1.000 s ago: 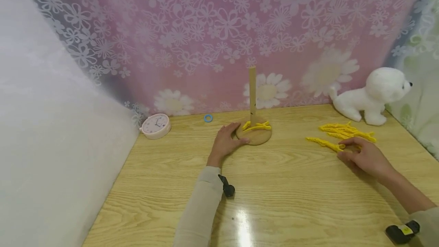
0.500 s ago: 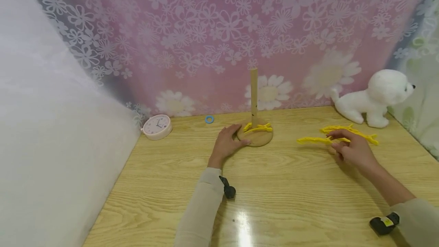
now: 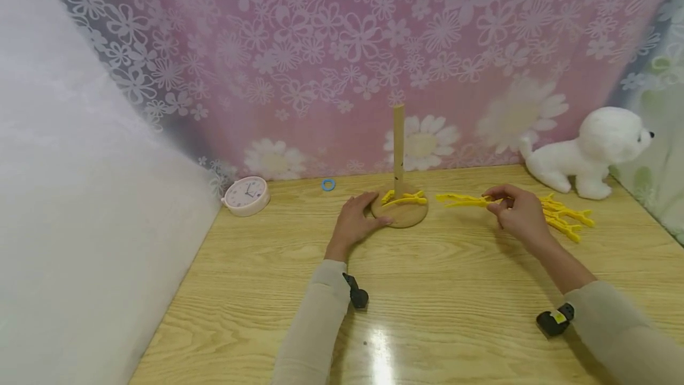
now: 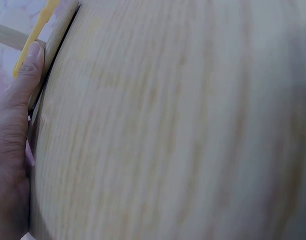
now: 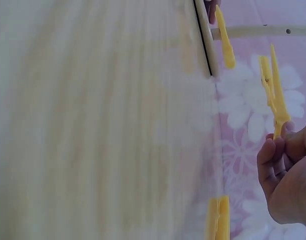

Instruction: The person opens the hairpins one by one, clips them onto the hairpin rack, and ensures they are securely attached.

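In the head view a wooden stand has a round base [image 3: 408,218] and an upright post [image 3: 398,147] with small dark holes in its side. My left hand [image 3: 352,221] grips the left rim of the base, its thumb [image 4: 32,65] on top. Two yellow branch-shaped pieces [image 3: 411,199] lie on the base around the post's foot. To the right, my right hand [image 3: 517,215] pinches one end of another yellow branch-shaped piece [image 5: 277,97]. Its forked end points left toward the stand, raised above the table.
Several more yellow branch-shaped pieces [image 3: 572,215] lie behind the right hand, partly hidden by it. A white toy dog [image 3: 577,147] sits at the back right. A pink clock [image 3: 247,196] and a blue ring [image 3: 328,185] lie at the back left, before a flowered curtain [image 3: 342,64].
My right hand has picked up a yellow branch-shaped piece from the table and carried it left toward the stand. The left hand keeps its grip on the base.
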`<state>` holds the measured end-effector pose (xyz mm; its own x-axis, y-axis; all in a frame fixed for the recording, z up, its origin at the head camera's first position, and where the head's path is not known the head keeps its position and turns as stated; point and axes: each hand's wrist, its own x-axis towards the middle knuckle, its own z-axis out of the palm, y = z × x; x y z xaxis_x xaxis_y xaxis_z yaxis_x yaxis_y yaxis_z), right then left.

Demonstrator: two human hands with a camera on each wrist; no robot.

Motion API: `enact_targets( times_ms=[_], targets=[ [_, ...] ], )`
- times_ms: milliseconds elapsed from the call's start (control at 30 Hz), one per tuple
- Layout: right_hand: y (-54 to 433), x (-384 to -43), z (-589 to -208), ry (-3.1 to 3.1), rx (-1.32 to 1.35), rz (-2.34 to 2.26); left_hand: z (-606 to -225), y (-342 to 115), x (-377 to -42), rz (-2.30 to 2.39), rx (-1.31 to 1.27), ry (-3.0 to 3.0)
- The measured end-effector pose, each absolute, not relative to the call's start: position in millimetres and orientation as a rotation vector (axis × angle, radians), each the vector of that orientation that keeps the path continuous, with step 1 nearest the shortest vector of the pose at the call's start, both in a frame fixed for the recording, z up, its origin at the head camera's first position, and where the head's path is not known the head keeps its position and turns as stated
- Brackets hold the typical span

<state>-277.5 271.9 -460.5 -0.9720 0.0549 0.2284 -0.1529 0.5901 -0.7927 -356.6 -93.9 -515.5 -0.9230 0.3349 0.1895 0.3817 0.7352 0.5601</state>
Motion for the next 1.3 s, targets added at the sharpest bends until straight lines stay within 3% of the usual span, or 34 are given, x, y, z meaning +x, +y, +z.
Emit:
enact_targets(
  times_ms=[700, 1300],
  targets=[
    [194, -335, -464, -2.481, 0.035, 1.418, -516, -96, -362, -0.973, -0.619, -2.813],
    [163, -345, -471, -2.490, 0.118, 1.336, -516, -93, -359, -0.970, -0.591, -2.843]
  ],
)
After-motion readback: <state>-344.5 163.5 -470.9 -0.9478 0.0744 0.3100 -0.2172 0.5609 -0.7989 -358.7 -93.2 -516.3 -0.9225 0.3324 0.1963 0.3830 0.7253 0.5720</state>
